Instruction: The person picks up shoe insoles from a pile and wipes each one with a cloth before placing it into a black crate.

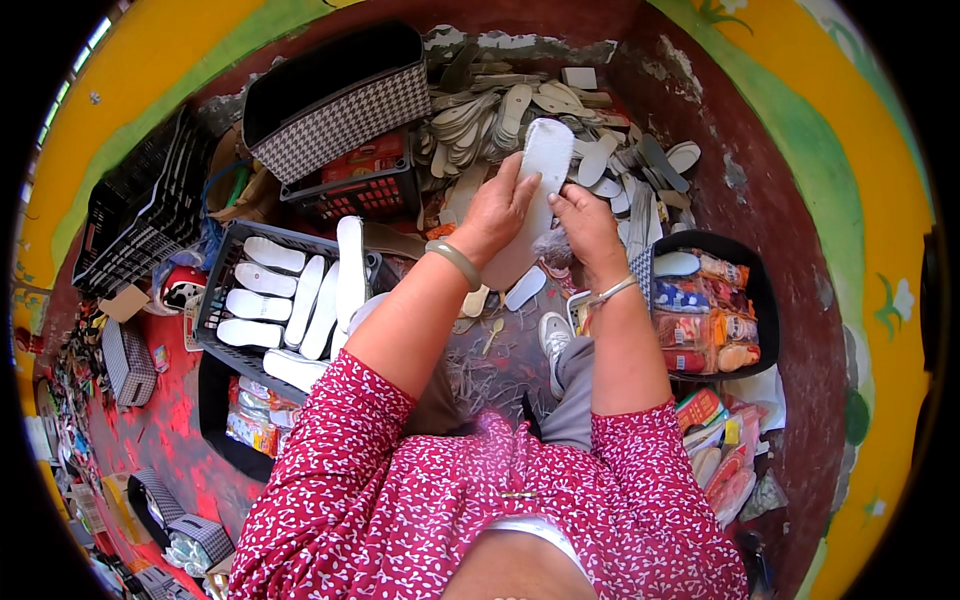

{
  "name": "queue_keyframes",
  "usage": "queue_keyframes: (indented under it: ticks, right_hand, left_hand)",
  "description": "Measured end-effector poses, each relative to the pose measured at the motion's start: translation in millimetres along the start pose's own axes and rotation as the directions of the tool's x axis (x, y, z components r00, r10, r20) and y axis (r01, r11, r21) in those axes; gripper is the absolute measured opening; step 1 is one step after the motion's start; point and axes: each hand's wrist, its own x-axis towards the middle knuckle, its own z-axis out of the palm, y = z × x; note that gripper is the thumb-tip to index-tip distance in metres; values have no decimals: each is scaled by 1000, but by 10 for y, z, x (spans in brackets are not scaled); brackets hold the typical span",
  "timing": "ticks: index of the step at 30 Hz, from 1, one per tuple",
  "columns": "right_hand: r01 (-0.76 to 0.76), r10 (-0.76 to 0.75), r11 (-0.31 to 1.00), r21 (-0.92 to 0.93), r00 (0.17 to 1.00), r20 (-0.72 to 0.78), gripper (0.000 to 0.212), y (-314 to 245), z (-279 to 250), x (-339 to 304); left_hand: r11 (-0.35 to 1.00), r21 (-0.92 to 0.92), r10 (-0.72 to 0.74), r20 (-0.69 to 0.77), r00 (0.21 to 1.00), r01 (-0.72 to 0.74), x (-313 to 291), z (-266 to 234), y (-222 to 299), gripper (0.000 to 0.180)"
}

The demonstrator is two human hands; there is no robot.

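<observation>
A: Where's the white insole sitting?
B: 1 o'clock. L hand is gripping it, R hand is pinching its R edge.
A: Elbows getting room?
B: Tight. Plastic crate is flanking L forearm at 9, fabric bin is crowding R forearm at 3, insole pile is filling 12. Floor is showing at 6.

We seem to be in a small, makeshift insole workshop that doubles as storage. Towards twelve o'clock we see a white insole being held, with a heap of loose insoles beyond. Stringy scraps litter the floor just below centre, towards six. An insole-filled crate sits at nine, a bin of packets at three.
</observation>
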Motion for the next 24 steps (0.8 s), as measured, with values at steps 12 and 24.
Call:
queue_keyframes:
  ticks: [12,24]
  right_hand:
    - [-72,19,910,408,991,133,27,-296,-573,-94]
    - [-44,79,920,390,994,-73,23,-159,-760,-61]
  left_hand:
    - [997,55,31,443,896,-62,-61,-211,280,31]
    - [925,270,-333,239,912,267,101,-632,74,46]
